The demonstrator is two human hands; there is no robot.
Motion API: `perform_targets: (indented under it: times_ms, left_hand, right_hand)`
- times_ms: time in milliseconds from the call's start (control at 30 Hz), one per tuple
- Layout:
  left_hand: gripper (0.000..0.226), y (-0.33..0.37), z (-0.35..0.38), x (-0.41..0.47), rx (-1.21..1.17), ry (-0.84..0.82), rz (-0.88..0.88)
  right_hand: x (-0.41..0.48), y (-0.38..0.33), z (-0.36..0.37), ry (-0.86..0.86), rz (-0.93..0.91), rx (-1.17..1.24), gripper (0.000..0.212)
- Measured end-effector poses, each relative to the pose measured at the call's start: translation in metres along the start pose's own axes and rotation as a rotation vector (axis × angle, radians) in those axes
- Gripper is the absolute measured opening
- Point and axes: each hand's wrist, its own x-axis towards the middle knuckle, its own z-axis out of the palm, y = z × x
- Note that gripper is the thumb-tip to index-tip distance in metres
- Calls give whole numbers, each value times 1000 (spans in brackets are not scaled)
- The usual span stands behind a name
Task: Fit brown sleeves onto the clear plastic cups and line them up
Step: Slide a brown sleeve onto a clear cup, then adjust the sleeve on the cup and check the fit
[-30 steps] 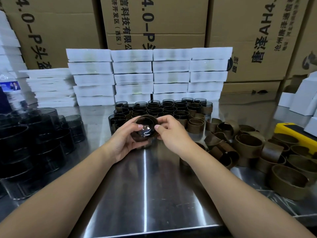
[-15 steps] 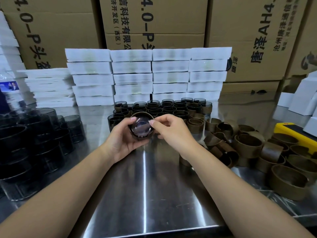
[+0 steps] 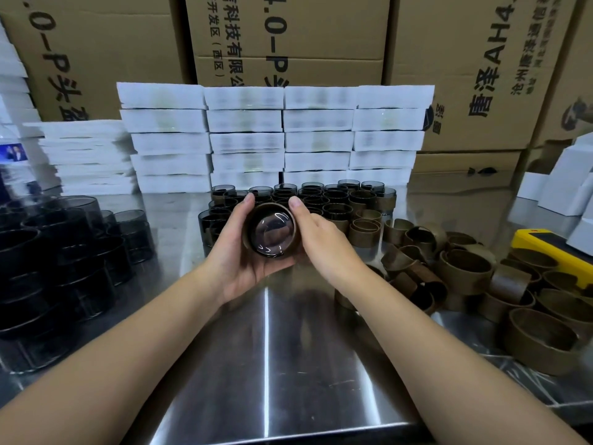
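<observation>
Steel table [image 3: 266, 364], cup [image 3: 272, 234] inside brown sleeve [image 3: 269, 206] — left hand [image 3: 237, 255], right hand [image 3: 324, 244] gripping

- The left hand [image 3: 244, 255] and right hand [image 3: 324, 242] hold one cup [image 3: 272, 231] above the steel table [image 3: 266, 364], one end facing the camera.
- A brown sleeve [image 3: 246, 234] wraps the cup.
- Both thumbs press its top edge.
- Sleeved cups [image 3: 337, 200] stand in rows just behind.
- Loose sleeves [image 3: 465, 268] are piled on the right, beside a yellow object [image 3: 552, 245].
- Bare cups [image 3: 48, 252] are stacked on the left.
- White boxes [image 3: 247, 120] are stacked in front of cartons [image 3: 288, 27].
</observation>
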Motion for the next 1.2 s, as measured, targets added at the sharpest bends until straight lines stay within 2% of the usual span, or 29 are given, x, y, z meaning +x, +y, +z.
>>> perform_targets:
  times_ms: [233, 367, 467, 667, 733, 867, 1033, 1200]
  left_hand:
    - [48, -2, 1, 2, -66, -21, 41]
    - [51, -3, -2, 3, -53, 6, 45]
    - [49, -4, -2, 4, -1, 35, 31]
    - [47, -6, 3, 2, 160, 172, 35]
    - [44, -4, 6, 1, 240, 252, 49]
    - [48, -1, 8, 1, 293, 302, 72]
    - [47, -1, 10, -1, 291, 275, 90]
    - [41, 3, 8, -2, 307, 237, 61]
  right_hand:
    - [-3, -2, 0, 14, -31, -35, 74]
    - [-5, -2, -1, 21, -47, -68, 66]
    - [-6, -1, -1, 30, -66, -115, 57]
    - [-6, 1, -1, 32, -67, -153, 66]
    - [-5, 0, -2, 30, -53, -132, 62]
    - [-2, -1, -1, 33, -34, -65, 54]
    - [-1, 1, 0, 53, -28, 78, 43]
    - [-2, -2, -2, 7, -5, 244, 41]
